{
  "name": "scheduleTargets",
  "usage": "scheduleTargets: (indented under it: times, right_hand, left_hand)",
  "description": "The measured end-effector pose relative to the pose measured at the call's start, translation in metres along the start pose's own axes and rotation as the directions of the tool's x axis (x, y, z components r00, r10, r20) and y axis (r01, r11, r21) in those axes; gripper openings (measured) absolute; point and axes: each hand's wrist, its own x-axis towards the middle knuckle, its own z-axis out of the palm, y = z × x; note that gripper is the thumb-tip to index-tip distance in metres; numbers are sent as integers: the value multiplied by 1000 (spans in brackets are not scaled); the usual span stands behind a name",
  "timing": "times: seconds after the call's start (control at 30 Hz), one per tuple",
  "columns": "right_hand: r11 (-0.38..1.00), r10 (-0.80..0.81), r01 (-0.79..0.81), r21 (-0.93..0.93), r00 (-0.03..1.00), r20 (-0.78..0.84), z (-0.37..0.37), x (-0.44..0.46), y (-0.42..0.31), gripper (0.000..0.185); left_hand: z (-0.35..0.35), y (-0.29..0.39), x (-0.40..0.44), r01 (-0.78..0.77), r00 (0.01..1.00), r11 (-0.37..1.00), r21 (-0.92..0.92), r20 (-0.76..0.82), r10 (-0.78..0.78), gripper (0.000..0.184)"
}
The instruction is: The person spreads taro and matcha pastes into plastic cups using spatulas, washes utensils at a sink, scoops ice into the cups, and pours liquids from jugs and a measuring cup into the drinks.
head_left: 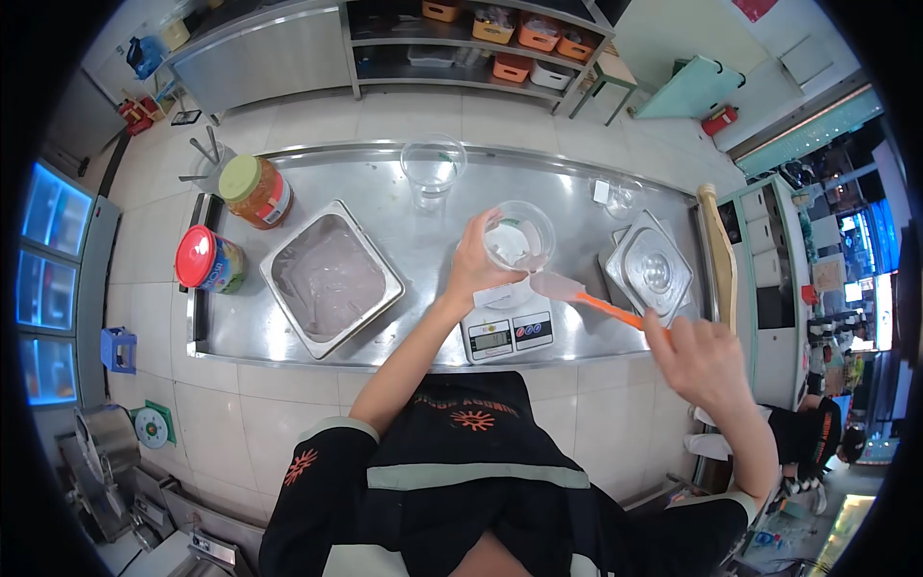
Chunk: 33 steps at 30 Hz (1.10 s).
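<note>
My left hand (pixel 471 258) is wrapped round a clear plastic cup (pixel 540 228), tilted over a digital kitchen scale (pixel 508 332). Some whitish stuff shows inside the cup. In my right hand (pixel 702 361) is a spatula with an orange handle (pixel 612 309); its pale blade (pixel 555 286) is at the near rim of the cup, and I cannot tell whether they touch. Left of the scale, a square steel pan (pixel 332 269) holds a greyish-purple paste. A second clear plastic cup (pixel 433 165) stands near the far edge.
At the left are a jar with a yellow-green lid (pixel 255 190) and a red-lidded tub (pixel 207 258). A steel lidded container (pixel 654 267) sits at the right, near a wooden board (pixel 716 250). Beyond the steel table (pixel 423 317) stands a shelf with baskets (pixel 492 26). Another person (pixel 803 438) is at far right.
</note>
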Motion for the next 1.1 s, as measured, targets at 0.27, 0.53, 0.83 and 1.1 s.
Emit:
scheduleTargets:
  times: [0.27, 0.53, 0.83, 1.1]
  right_hand:
    - [685, 184, -305, 662, 951, 248, 23, 30, 50, 13]
    - [339, 166, -488, 804, 872, 460, 58, 49, 90, 17]
    - [299, 352, -488, 820, 855, 380, 85, 11, 123, 18]
    - [120, 516, -483, 867, 777, 362, 73, -15, 87, 19]
  left_hand:
    - [-2, 15, 6, -311, 936, 950, -25, 166, 310, 85]
    - [-9, 8, -2, -225, 950, 951, -211, 168, 262, 88]
    - [-5, -4, -3, -57, 980, 978, -199, 177, 93, 98]
    - [-2, -17, -9, -87, 979, 982, -167, 167, 115, 127]
